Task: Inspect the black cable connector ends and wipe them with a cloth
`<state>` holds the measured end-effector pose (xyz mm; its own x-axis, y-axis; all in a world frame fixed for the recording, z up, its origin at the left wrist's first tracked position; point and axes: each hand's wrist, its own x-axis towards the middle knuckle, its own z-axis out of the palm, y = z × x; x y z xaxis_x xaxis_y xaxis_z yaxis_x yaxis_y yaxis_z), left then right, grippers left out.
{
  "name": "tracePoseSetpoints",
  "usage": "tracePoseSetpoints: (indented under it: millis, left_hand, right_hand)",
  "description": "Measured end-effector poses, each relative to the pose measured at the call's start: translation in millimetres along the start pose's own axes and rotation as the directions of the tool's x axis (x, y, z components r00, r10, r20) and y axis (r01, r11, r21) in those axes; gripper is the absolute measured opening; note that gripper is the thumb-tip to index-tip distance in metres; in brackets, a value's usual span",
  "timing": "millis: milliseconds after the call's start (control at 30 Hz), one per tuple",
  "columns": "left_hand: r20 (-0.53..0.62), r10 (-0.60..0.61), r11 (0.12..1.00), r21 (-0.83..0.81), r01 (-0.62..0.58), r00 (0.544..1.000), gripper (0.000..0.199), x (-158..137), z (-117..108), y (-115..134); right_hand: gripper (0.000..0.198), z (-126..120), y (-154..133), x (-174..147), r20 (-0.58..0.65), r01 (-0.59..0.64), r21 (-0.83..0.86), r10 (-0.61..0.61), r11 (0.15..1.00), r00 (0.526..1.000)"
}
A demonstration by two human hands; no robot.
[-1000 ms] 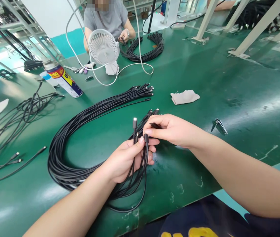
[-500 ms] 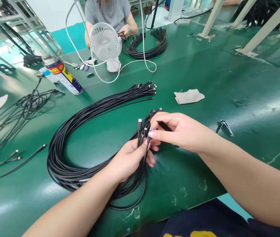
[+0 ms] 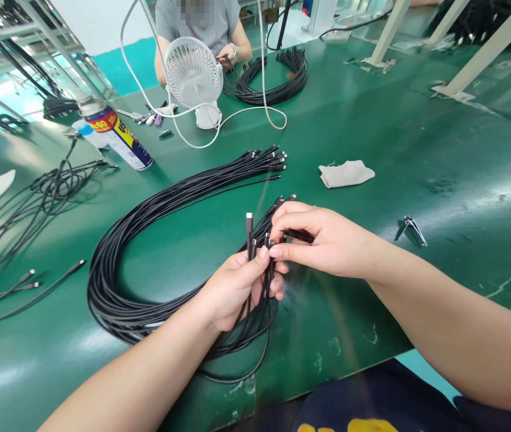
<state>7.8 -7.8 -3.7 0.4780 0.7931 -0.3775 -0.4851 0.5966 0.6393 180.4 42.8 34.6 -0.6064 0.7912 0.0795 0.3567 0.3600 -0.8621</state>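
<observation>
Black cables [image 3: 249, 224] lie in the left hand [image 3: 240, 281], its grip closed beside the looped bundle [image 3: 103, 258]; the right hand [image 3: 316, 243] pinches a connector [image 3: 272, 243], which a slack hold could drop.

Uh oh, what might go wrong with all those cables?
The left hand holds several cable ends at once, so one might slip out. The loose cables on the left loop over each other and might tangle. The spray can stands near them, so a tug might knock it over.
</observation>
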Motion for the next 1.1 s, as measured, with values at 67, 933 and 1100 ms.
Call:
tracePoseSetpoints:
  millis: [67,933,1100]
  left_hand:
    - [0.017,0.007,1.0,-0.029,-0.006,1.0,0.024,-0.1,-0.5,0.6]
    - [-0.008,0.051,0.968,0.246,-0.047,0.999,0.034,-2.0,-3.0,7.5]
    - [-0.04,0.052,0.962,0.269,-0.039,0.998,0.036,-1.0,-1.9,9.6]
  right_hand:
    - [0.007,1.0,-1.8,-1.6,-0.018,0.024,-0.023,-0.024,0.999,1.0]
    - [0.026,14.1,-11.6,-22.8,-0.057,0.21,-0.806,-0.425,0.554,0.904]
    - [0.027,15.9,-11.3,-21.9,-0.055,0.214,-0.815,-0.438,0.539,0.897]
